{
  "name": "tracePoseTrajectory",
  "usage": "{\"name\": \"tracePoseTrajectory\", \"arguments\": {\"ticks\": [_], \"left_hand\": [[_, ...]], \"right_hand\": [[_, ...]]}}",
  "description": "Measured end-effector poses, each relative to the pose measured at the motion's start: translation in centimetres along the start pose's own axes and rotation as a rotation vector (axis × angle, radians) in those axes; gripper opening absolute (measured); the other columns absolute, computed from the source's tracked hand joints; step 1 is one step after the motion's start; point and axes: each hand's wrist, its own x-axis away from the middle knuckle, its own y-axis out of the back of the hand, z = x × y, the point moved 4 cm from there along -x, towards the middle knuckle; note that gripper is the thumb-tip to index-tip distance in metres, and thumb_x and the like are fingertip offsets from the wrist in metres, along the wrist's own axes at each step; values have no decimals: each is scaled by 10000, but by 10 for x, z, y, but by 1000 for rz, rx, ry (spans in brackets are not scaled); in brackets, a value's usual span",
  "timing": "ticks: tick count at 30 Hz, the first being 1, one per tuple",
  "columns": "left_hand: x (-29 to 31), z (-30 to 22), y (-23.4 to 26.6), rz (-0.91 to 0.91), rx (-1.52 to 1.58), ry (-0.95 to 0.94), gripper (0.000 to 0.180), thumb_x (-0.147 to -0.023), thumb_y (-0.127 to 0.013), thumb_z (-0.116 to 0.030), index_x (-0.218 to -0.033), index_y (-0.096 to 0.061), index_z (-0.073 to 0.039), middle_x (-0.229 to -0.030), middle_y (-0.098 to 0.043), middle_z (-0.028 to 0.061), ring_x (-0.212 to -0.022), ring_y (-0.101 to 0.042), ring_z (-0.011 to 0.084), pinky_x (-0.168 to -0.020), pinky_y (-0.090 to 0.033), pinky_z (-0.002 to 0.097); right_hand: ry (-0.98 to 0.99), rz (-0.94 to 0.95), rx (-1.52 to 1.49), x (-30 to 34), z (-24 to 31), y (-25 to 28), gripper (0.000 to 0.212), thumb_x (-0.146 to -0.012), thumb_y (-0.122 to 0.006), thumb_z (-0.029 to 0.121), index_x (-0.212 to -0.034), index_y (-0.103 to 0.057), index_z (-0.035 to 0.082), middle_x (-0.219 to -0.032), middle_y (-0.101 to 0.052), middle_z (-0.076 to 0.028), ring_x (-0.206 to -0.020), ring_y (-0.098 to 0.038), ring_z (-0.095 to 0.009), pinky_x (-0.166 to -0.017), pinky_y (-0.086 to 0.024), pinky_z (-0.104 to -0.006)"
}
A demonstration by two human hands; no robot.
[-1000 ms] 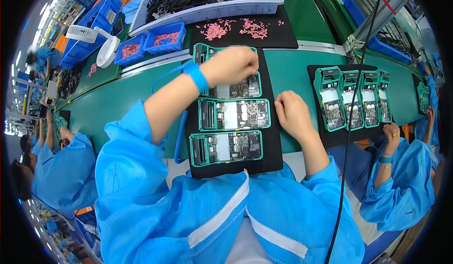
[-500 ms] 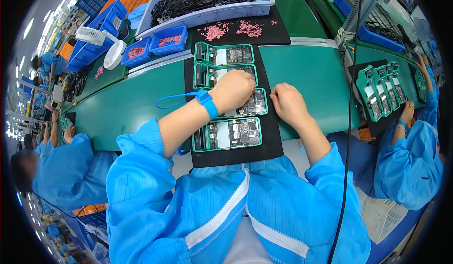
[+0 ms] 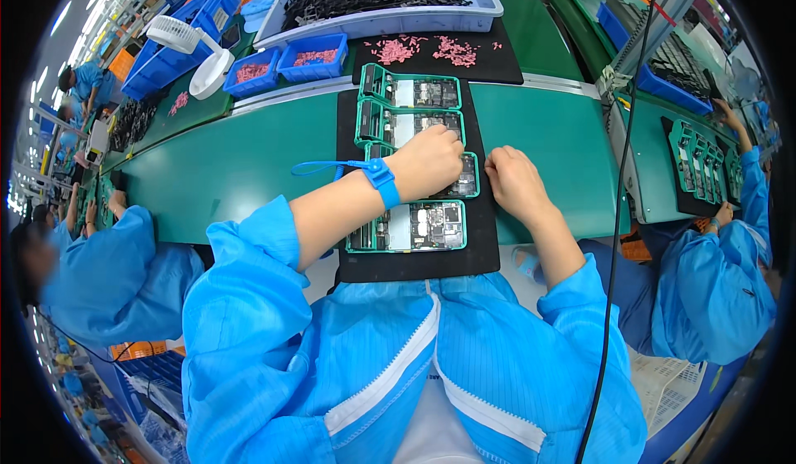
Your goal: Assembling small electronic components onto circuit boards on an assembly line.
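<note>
Several opened phones in green frames, with circuit boards showing, lie in a column on a black mat (image 3: 419, 271). My left hand (image 3: 427, 163), wearing a blue wrist strap (image 3: 381, 180), is over the third phone (image 3: 464, 175) from the far end. Its fingers are curled in a pinch near the top edge of that board; anything between them is hidden. The second phone (image 3: 431, 122) lies just beyond the fingers, and the nearest phone (image 3: 435, 225) lies under my wrist side. Right of the mat, my right hand (image 3: 516, 184) rests with fingers curled together, their contents unseen.
Pink pieces (image 3: 394, 49) lie on a far black mat (image 3: 497, 72), and more fill small blue bins (image 3: 311, 70). Behind stands a large bin (image 3: 398, 24) of black parts. A white fan (image 3: 211, 74) is at left. Co-workers sit both sides; a black cable (image 3: 618, 248) hangs at right.
The whole view has shifted slightly. My left hand has come a little nearer to me over the phones, uncovering more of the second one. My right hand stays beside the mat, fingers still curled.
</note>
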Motion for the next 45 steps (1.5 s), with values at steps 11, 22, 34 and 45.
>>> {"name": "tracePoseTrajectory", "arguments": {"ticks": [11,22,34,45], "left_hand": [[53,79,32,-600,492,539,111,-803,-654,-155,-783,-677,-48,-759,-630,119,-742,-611,312,-657,-497,396],[169,131,-59,-657,579,1212,139,-815,-620,-127,-914,-695,-65,-860,-657,100,-753,-643,228,-692,-513,331],[167,128,-57,-638,580,1154,122,-800,-626,-113,-890,-705,-89,-834,-639,70,-698,-617,207,-656,-502,325],[170,130,-55,-665,588,1161,116,-799,-632,-117,-883,-707,-91,-825,-638,71,-701,-616,208,-647,-497,324]], "right_hand": [[294,73,-161,6,70,13,77,-767,-635,45,-797,-565,33,-775,-555,-122,-783,-564,-320,-694,-471,-396],[457,68,23,9,91,-6,86,-693,-622,37,-761,-570,47,-746,-530,-86,-742,-548,-276,-674,-457,-372],[558,168,206,19,95,6,274,-661,-666,22,-935,-672,36,-740,-543,-35,-690,-542,-207,-627,-420,-338],[-193,19,-281,-48,18,19,171,-853,-602,86,-987,-661,-1,-870,-664,-112,-761,-631,-143,-674,-499,-269]]}}
